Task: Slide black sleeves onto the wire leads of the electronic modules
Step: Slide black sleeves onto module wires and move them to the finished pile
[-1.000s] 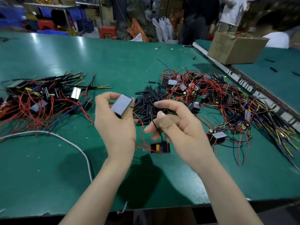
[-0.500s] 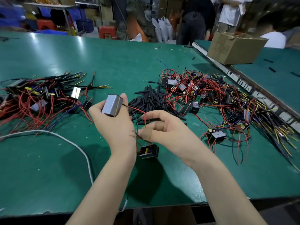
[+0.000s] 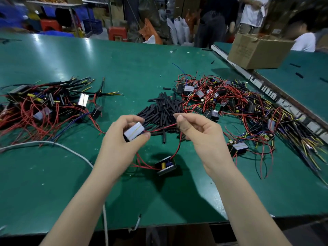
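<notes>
1. Sideways, the red lead (image 3: 160, 129) runs taut from the module (image 3: 134, 133) in the left hand (image 3: 122, 139) grip.
2. Right hand (image 3: 200, 134) grip pinches its far end above the surface (image 3: 53, 183).

So the hands moved apart: right hand (image 3: 204, 132) pulled away to the right and now pinches the red wire (image 3: 160, 128) stretched taut from the silver module (image 3: 134, 131), which the left hand (image 3: 122, 139) turned flatter.

No text can be read anywhere. The cardboard box (image 3: 257, 50) at the bench's far right edge carries faint printed lines on its side, too blurred to make out.
</notes>
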